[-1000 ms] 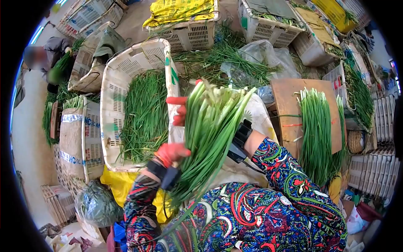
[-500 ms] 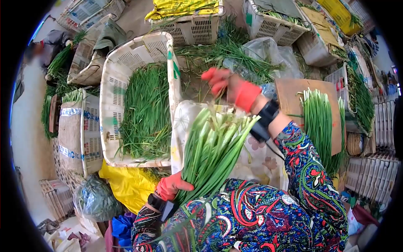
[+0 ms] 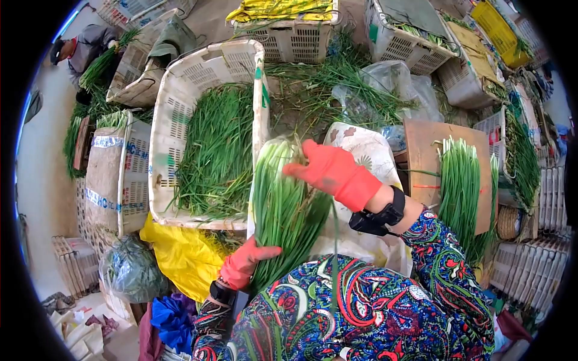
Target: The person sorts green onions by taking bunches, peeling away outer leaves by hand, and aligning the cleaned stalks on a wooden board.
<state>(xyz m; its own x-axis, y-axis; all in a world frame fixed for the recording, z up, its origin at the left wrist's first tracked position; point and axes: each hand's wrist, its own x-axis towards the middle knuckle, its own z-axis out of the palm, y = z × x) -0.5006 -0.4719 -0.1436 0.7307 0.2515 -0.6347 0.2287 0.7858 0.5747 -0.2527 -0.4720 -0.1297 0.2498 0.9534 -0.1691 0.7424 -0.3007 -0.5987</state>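
Note:
Both hands wear red gloves. My left hand [image 3: 245, 262] is wrapped round the lower, leafy part of a bunch of green stalks [image 3: 280, 207], which stands with its pale ends up, above my lap. At the top of the bunch, my right hand [image 3: 331, 171] has its fingers bent against the pale ends and some thin, brownish strands; exactly what they pinch is too small to make out. Left of the bunch stands a white crate [image 3: 262, 129] with loose green leaves [image 3: 218, 147] inside.
A wooden board [image 3: 415, 156] at right carries a bundle of stalks [image 3: 460, 186]. Loose greens and clear plastic [image 3: 409, 90] lie on the floor ahead. Yellow sheeting [image 3: 183, 259] is at lower left. A co-worker [image 3: 87, 51] holds greens at the far left. More crates stand around.
My right hand has come down and back from above the cloth to the top of the bunch. My left hand still holds the bunch, now more upright and slightly further left.

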